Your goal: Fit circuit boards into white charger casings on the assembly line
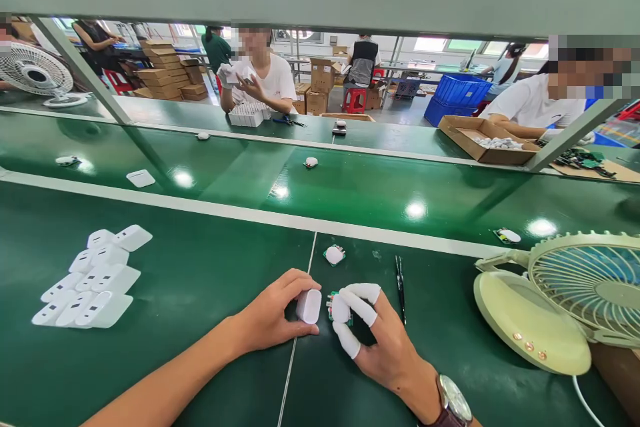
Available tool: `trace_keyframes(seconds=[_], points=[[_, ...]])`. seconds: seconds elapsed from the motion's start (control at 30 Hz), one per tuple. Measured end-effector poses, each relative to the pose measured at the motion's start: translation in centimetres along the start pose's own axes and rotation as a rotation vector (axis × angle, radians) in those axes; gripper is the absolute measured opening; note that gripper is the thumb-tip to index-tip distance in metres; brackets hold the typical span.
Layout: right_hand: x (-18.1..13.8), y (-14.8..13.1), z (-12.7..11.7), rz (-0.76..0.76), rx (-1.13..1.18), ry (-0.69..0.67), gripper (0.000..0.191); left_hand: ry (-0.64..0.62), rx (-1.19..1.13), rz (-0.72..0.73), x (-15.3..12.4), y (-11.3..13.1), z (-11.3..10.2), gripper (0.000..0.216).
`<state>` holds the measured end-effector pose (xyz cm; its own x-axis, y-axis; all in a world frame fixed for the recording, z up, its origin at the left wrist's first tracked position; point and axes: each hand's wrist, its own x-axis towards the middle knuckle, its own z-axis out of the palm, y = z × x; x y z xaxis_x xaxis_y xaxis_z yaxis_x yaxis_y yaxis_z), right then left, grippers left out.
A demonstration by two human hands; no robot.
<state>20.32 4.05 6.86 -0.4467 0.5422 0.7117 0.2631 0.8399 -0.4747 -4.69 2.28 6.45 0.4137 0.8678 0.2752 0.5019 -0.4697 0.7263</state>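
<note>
Between the thumb and fingers of my left hand (275,310) is a white plastic charger housing (309,307), lying on its side on the green bench. Close to its right, my right hand (373,327), with white finger cots on several fingers, grips a small circuit board with a white rounded cover (341,309). A narrow gap separates the board from the housing. Another circuit board with a white cover (335,255) lies just beyond my hands. Black tweezers (401,288) rest to the right of my right hand.
Several white charger housings (90,280) stand grouped at the left. A pale green fan (540,320) occupies the right side. Past the white rail, a green conveyor belt (360,180) carries scattered boards. Across it, co-workers sit near a cardboard tray (480,140) of white parts.
</note>
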Motion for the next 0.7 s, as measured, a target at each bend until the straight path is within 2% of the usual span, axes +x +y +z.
trace_keyframes(seconds=[0.1, 0.2, 0.7], points=[[-0.3, -0.2, 0.3, -0.039, 0.004, -0.019, 0.057, 0.112, 0.113, 0.174, 0.1, 0.1, 0.6, 0.053], [-0.7, -0.2, 0.4, -0.047, -0.012, -0.028, 0.058, 0.136, 0.204, 0.244, 0.2, 0.3, 0.8, 0.053], [-0.7, -0.7, 0.8, -0.085, -0.197, -0.113, 0.065, 0.084, 0.282, 0.282, 0.0, 0.6, 1.5, 0.050]])
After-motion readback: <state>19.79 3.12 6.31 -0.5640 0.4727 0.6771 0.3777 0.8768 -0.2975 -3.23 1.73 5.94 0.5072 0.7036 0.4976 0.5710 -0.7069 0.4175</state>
